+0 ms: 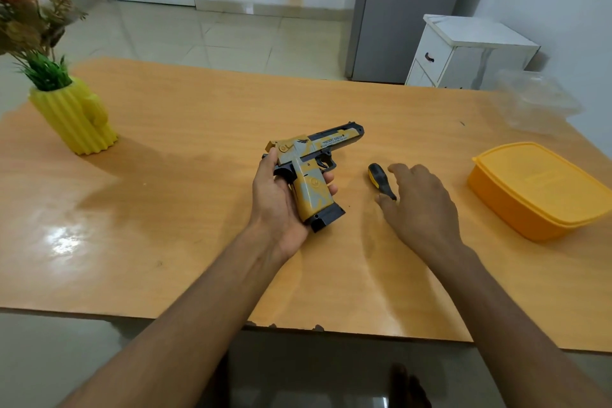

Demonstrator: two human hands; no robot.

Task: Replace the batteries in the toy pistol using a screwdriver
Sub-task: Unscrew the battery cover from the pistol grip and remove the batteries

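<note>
The left hand [276, 200] grips the toy pistol [309, 172] side-up, probably to expose its cover; the right hand [419, 205], fingers relaxed, touches the screwdriver [381, 179] on the bench [185, 209].

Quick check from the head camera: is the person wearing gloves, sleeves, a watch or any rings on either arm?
No. The left hand and right hand are bare, with no gloves, rings or watch visible. Both forearms are uncovered to the bottom of the frame; no sleeves show.

Glossy wood-grain tabletop [185, 195], matt yellow-and-grey plastic toy pistol [311, 172], smooth orange plastic lidded box [543, 189], ribbed yellow plastic vase [74, 119], crinkled clear plastic bag [533, 103] beyond the box.
</note>
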